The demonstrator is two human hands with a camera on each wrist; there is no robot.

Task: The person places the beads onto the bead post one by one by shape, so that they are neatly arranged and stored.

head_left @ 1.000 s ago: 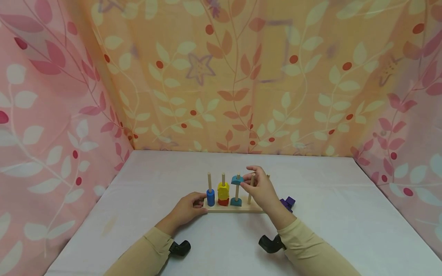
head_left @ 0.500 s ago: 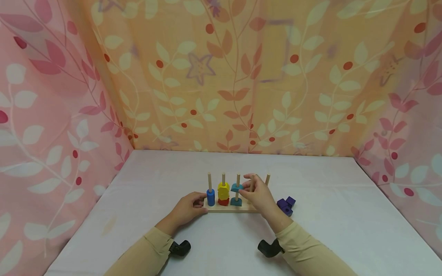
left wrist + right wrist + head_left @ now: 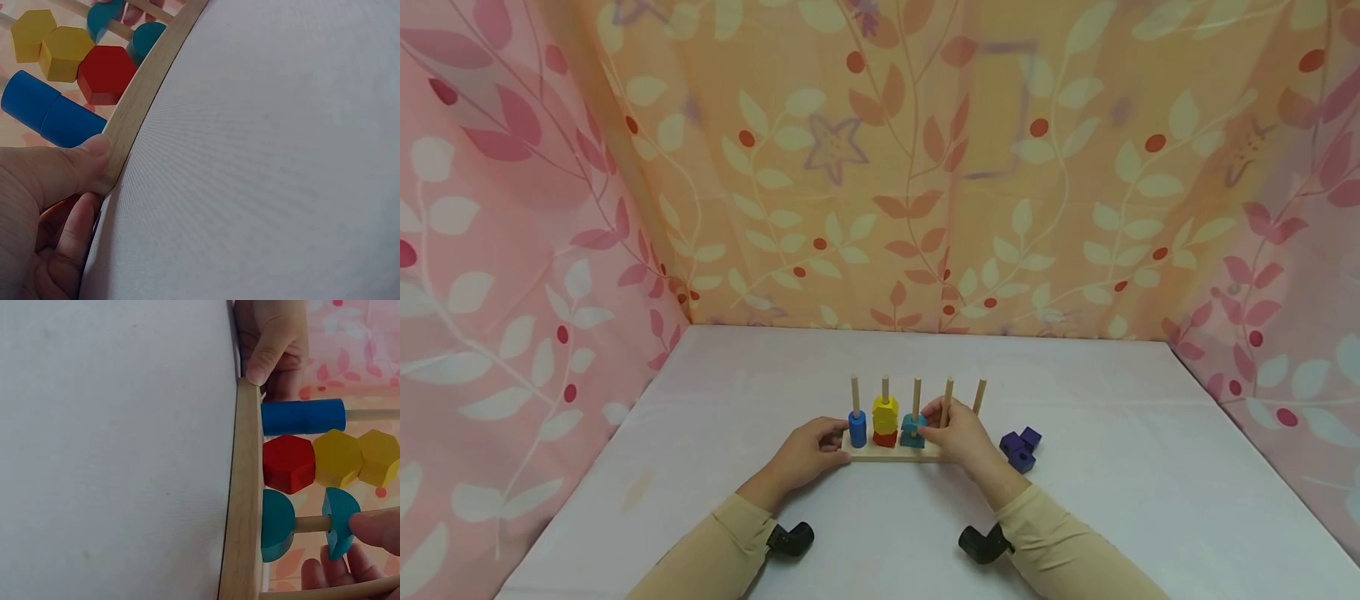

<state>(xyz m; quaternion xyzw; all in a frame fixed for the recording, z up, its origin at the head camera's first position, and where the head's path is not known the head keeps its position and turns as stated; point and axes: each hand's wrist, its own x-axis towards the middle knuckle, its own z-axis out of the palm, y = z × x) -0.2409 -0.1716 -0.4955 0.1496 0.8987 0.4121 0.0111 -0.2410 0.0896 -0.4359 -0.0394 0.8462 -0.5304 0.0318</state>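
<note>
A wooden peg stand (image 3: 895,457) stands on the table. My left hand (image 3: 805,454) grips its left end, thumb over the edge of the base and fingers at the end. My right hand (image 3: 962,437) pinches a teal half-round block (image 3: 340,522) threaded on the third peg from the left. Below it, a second teal half-round block (image 3: 277,525) sits at the base; the right wrist view shows bare peg between the two. Blue cylinders (image 3: 303,417) fill the lower first peg. The second peg carries a red hexagonal block (image 3: 287,464) under yellow hexagonal blocks (image 3: 337,457).
Several purple blocks (image 3: 1020,448) lie loose just right of the stand. Two bare pegs, the fourth peg (image 3: 947,400) and the fifth peg (image 3: 980,396), rise beside my right hand. A white cloth (image 3: 760,367) covers the table, with patterned curtains behind and at the sides.
My right hand has lowered the teal half-round block down the third peg, from near its top to close above the lower teal block. The left hand has stayed in place.
</note>
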